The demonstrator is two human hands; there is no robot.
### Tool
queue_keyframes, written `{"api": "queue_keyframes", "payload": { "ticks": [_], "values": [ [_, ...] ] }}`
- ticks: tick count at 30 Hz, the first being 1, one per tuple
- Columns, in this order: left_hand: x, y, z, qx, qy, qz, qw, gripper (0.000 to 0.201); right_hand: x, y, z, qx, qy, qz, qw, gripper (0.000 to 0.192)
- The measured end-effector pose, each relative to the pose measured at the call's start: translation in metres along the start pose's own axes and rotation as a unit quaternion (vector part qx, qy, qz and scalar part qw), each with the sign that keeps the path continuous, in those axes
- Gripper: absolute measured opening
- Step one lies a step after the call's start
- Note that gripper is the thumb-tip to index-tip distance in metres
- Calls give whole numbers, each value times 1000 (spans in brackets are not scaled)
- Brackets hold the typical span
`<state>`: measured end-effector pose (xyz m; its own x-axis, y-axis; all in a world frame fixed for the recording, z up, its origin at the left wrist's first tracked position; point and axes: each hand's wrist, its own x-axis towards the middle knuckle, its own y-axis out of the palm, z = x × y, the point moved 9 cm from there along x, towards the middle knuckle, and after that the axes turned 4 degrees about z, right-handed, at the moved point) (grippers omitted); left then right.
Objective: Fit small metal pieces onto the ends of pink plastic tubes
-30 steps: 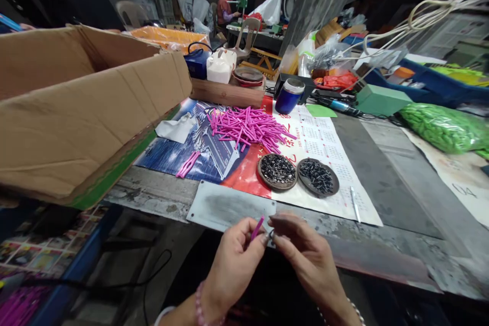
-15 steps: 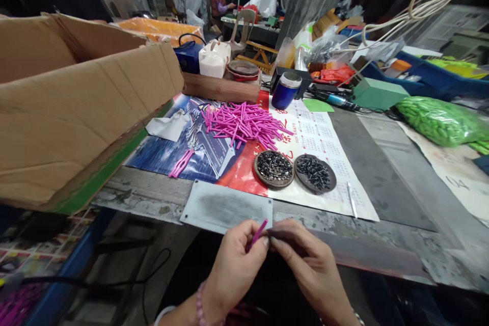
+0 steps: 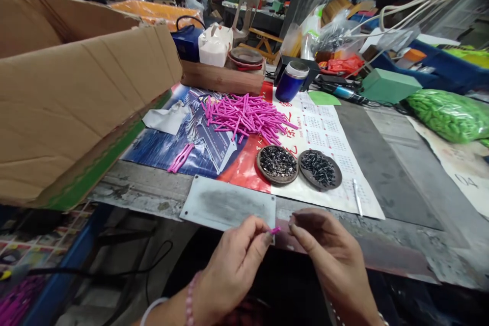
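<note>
My left hand (image 3: 239,260) pinches a slim magenta plastic piece (image 3: 275,230), its tip poking out past the thumb. A short gap away, my right hand (image 3: 336,254) has its thumb and forefinger pressed together; anything between them is too small to make out. Both hands hover at the table's front edge, by a grey metal plate (image 3: 225,201). Beyond them stand a round dish (image 3: 280,181) of small dark metal parts, some ring-shaped, and a second dish (image 3: 336,178) of short dark pins. Behind lies a heap of magenta pieces (image 3: 248,117), with a few more pieces (image 3: 181,158) to the left.
A large cardboard box (image 3: 95,81) takes up the left side. A blue cup (image 3: 292,81), a wooden block (image 3: 221,81) and a bag of green pieces (image 3: 449,114) stand farther back. A white pen-like tool (image 3: 358,197) lies at right. Someone sits in the background.
My hands have drawn apart, the right one moving to the right. The magenta piece in my left hand has turned from pointing upward to pointing right. The view has tipped slightly downward.
</note>
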<state>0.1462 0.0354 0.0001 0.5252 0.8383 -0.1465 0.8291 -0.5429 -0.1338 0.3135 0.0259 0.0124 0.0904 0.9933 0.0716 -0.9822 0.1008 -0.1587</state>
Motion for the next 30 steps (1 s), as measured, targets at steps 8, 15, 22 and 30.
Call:
{"api": "queue_keyframes", "payload": {
  "ticks": [8, 15, 22, 30],
  "values": [
    [-15, -6, -25, 279, 101, -40, 954, 23, 4, 22, 17, -17, -15, 109, 994, 8],
    [-26, -7, -42, 392, 156, -81, 903, 22, 3, 35, 29, -101, -62, 164, 979, 2],
    [-24, -1, -48, 456, 182, -64, 869, 27, -10, 52, 52, -263, -196, 265, 907, 27],
    [-28, -5, -54, 443, 198, -100, 869, 20, 1, 29, 38, -207, -111, 218, 947, 16]
  ]
}}
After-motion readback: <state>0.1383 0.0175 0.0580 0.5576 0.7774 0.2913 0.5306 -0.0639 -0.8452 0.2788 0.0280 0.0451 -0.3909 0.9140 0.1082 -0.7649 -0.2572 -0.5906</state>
